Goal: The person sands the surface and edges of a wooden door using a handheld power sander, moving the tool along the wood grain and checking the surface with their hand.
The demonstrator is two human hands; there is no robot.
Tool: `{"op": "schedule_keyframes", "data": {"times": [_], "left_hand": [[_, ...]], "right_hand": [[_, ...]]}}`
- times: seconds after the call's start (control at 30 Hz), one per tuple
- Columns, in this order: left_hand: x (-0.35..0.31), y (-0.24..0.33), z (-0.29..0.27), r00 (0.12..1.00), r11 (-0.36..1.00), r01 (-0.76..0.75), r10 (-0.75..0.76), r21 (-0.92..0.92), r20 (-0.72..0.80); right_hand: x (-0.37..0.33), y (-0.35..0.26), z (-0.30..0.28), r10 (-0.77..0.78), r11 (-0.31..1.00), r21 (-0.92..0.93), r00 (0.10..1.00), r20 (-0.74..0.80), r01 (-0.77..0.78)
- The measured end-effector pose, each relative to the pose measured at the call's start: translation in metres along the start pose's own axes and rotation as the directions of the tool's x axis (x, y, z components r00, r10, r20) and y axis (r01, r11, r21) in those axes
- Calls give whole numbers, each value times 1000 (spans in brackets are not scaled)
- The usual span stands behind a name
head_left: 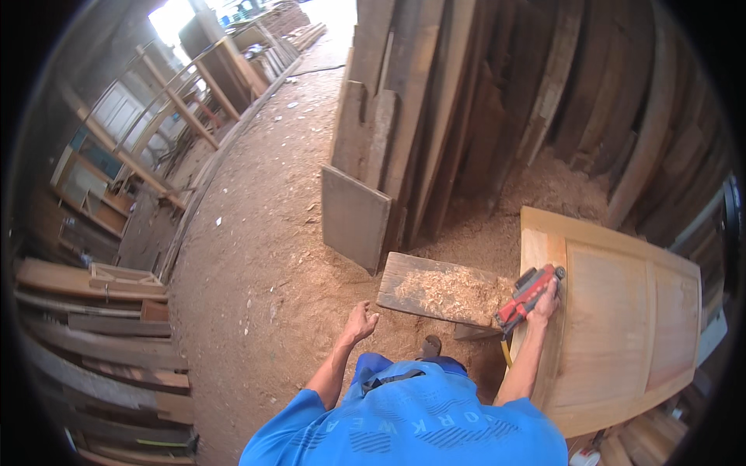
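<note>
My right hand is wrapped round a red and black electric hand planer. The planer sits over the right end of a thick wooden plank and beside the left edge of a pale wooden panelled door. From the planer a yellow cord runs down by my right forearm. Curly shavings cover much of the plank's top. My left hand hangs free to the left of the plank, its fingers loosely apart and holding nothing.
Tall dark boards lean upright ahead, with a square-cornered board at their foot. Shavings strew the floor. Stacked planks and wooden frames line the left side. A white and red container stands below the door.
</note>
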State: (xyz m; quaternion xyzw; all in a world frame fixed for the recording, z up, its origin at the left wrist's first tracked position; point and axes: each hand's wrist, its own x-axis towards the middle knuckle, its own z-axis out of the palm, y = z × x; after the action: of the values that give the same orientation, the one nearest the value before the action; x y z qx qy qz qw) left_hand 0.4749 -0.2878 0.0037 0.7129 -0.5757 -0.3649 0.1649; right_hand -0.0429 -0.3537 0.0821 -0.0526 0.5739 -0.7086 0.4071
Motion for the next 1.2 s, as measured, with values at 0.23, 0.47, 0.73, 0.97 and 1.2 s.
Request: {"op": "schedule_keyframes", "data": {"times": [0.23, 0.47, 0.73, 0.97, 1.2], "left_hand": [[40, -37, -17, 948, 993, 71, -98, 98, 303], [109, -127, -36, 838, 985, 134, -172, 110, 517], [216, -172, -163, 789, 978, 49, -161, 201, 593], [303, -67, -183, 679, 997, -58, 77, -51, 730], [323, 103, -140, 319, 895, 20, 417, -446, 851]], "right_hand": [[-16, 15, 9, -72, 972, -234, 987, -144, 36], [-20, 17, 16, -109, 964, -263, 969, -221, 49], [-11, 37, 38, -444, 577, -793, 739, -507, -197], [21, 48, 6, -621, 457, -861, 612, -489, -224], [-19, 26, 54, -360, 737, -660, 742, -566, -146]]}}
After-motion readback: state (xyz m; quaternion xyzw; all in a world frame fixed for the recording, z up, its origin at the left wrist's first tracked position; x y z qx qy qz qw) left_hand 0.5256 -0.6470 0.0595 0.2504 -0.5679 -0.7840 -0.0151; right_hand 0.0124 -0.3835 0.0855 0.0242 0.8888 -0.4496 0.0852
